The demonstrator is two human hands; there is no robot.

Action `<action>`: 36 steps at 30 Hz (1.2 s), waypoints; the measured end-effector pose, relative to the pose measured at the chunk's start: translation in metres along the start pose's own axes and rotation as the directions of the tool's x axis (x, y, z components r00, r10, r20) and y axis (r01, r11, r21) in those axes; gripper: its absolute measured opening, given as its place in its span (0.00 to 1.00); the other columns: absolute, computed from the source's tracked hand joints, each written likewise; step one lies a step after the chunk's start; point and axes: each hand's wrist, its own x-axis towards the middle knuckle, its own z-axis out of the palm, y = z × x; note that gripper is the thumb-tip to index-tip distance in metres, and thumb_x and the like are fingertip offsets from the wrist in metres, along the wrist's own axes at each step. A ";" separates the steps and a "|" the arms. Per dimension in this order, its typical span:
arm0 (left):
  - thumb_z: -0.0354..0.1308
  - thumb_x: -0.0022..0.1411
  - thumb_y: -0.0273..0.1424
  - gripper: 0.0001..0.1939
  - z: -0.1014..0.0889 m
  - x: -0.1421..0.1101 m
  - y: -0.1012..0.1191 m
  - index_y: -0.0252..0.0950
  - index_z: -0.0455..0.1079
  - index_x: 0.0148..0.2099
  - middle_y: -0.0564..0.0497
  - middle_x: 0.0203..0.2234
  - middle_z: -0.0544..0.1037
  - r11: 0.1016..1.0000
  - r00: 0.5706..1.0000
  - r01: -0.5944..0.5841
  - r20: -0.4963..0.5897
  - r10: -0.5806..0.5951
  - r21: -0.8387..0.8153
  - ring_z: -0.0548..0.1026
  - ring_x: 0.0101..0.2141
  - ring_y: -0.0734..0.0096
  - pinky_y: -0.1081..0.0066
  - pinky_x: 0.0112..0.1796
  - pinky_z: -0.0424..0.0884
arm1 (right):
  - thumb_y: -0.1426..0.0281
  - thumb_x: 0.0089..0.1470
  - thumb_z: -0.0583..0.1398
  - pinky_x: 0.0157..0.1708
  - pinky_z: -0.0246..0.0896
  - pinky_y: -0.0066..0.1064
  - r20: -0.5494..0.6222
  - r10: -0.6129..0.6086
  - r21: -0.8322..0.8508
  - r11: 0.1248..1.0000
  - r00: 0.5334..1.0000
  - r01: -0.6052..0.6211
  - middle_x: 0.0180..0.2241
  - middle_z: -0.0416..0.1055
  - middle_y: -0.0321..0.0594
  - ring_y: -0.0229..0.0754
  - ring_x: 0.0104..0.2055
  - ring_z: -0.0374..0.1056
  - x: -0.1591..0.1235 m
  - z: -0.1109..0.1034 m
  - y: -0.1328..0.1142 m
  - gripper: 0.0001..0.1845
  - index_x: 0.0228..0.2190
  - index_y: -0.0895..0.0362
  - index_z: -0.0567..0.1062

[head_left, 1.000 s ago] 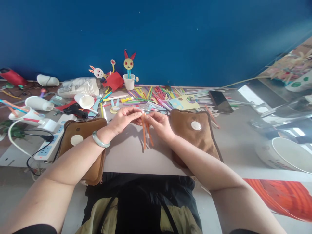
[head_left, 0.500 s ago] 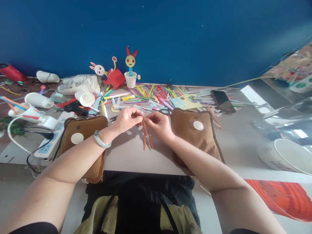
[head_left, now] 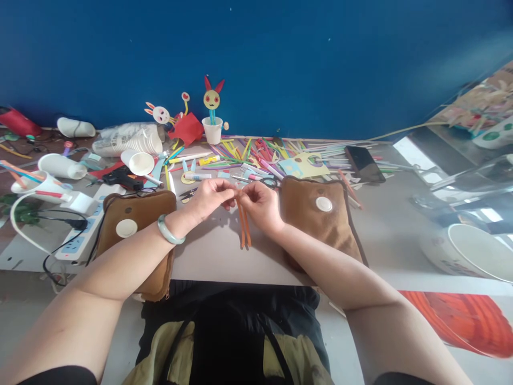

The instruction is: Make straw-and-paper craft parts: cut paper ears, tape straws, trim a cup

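Note:
Just above the desk, my left hand (head_left: 214, 198) and my right hand (head_left: 259, 206) meet fingertip to fingertip. Both are closed in a pinch at the top of thin orange strips (head_left: 245, 227). Two lengths dangle side by side below my fingers; whether they are one folded piece is hidden by the fingertips. A pale bangle circles my left wrist. Scissors (head_left: 267, 182) and a glue-stick-like tube (head_left: 198, 176) lie just beyond my hands. Further back stands a white paper cup (head_left: 212, 131) bearing a rabbit-faced figure, beside a red-bodied rabbit figure (head_left: 188, 128).
Brown cushioned pads lie left (head_left: 136, 240) and right (head_left: 320, 224) under my forearms. Colourful sticks (head_left: 256, 152) heap along the blue wall. A phone (head_left: 364, 164) rests back right, a white bucket (head_left: 444, 254) at far right. Paper cups (head_left: 128, 141), a glue gun (head_left: 122, 179) and a power strip (head_left: 82, 230) crowd the left.
The dangling orange lengths have come closer together and shifted slightly right. Both hands keep their pinch in nearly the same place. The view has tilted a little.

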 end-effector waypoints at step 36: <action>0.67 0.56 0.40 0.15 -0.018 0.006 0.003 0.34 0.74 0.38 0.51 0.29 0.78 0.997 0.991 -0.015 0.132 0.006 0.069 0.76 0.29 0.72 0.73 0.29 0.70 | 0.57 0.46 0.72 0.29 0.68 0.30 0.274 0.190 0.644 0.693 0.943 -0.326 0.24 0.72 0.33 0.34 0.25 0.68 0.010 0.001 0.010 0.18 0.29 0.56 0.75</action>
